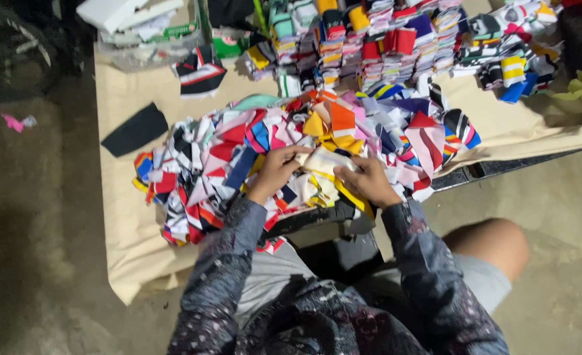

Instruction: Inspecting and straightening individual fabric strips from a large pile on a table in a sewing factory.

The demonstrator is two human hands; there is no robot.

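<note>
As seen from above, a cream fabric piece (324, 160) is gripped at the centre of the frame between both hands: the left hand (274, 172) has its fingers closed on the left edge, the right hand (368, 181) has its fingers closed on the right edge. Beneath it, a loose heap of coloured fabric scraps (251, 144) is spread over a beige cloth (123, 217). Sorted stacks of scraps (383, 46) are ranged along the upper edge, and a black piece (135, 129) is laid at upper left.
</note>
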